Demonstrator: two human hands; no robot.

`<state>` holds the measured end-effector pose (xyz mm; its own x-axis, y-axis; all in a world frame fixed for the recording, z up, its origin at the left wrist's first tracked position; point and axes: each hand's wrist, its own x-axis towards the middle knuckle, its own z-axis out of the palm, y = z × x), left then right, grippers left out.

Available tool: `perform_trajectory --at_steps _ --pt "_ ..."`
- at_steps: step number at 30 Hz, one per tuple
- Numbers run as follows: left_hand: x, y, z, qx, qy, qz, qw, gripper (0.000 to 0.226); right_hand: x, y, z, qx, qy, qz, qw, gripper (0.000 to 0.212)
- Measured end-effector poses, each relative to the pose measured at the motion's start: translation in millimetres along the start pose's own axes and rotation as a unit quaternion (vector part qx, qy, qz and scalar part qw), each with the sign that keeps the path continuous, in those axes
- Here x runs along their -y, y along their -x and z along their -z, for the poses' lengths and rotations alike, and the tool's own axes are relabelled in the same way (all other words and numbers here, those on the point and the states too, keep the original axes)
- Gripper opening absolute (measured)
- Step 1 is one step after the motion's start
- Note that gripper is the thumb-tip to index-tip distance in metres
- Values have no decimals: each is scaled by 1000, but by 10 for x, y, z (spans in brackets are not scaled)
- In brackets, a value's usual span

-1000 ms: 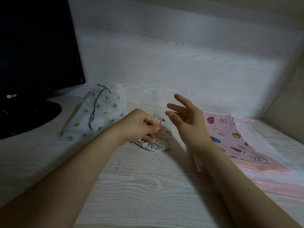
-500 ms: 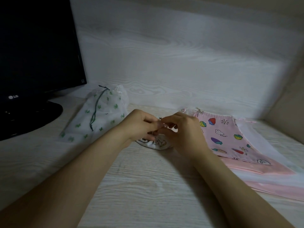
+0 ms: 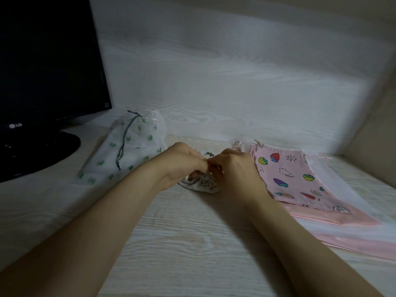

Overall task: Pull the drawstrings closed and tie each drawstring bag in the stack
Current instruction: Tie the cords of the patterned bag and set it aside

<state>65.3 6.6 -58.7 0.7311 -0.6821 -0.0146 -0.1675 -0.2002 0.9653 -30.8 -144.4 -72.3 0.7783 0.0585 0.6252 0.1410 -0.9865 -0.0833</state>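
Desk [image 3: 192,243]: one small printed bag [image 3: 203,186] at centre, one green-leaf bag [image 3: 132,151] left, beside one monitor [image 3: 42,61]. One pink printed bag [image 3: 289,174] tops the stack [image 3: 353,220] right; layers uncountable. Left hand [image 3: 182,161] and right hand [image 3: 235,168] meet, fingers curled, pinching the small bag's gathered mouth.

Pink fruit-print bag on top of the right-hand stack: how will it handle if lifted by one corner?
Probably floppy: the pink bag lies flat like thin cloth, so it should drape rather than hold its shape. Likely light, since it looks empty. It may slide off easily, because the pink sheet under it looks smooth.
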Motion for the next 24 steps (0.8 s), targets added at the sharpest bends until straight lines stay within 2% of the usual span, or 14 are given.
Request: perform_trajectory --at_steps 2,4,7,11,14,20,24 --pt "20 1 -9 -25 -19 -6 999 25 25 1 3 5 -7 -8 1000 26" --pt "39 8 -19 -75 -20 -13 997 31 56 13 18 1 -36 -17 999 20" --pt "79 -13 6 -144 -47 -46 987 39 50 31 48 10 -144 -85 986 11" --pt "73 13 37 -149 -80 -123 978 28 -31 44 45 35 -342 -176 923 13" --pt "68 39 31 -141 -104 -170 970 30 -38 33 27 55 -433 -219 872 14" --pt "45 80 35 -147 -128 -200 960 25 -76 16 -24 90 -510 -295 803 26" --pt "48 66 12 -147 -132 -206 958 24 -108 20 -45 84 -535 -310 782 27"
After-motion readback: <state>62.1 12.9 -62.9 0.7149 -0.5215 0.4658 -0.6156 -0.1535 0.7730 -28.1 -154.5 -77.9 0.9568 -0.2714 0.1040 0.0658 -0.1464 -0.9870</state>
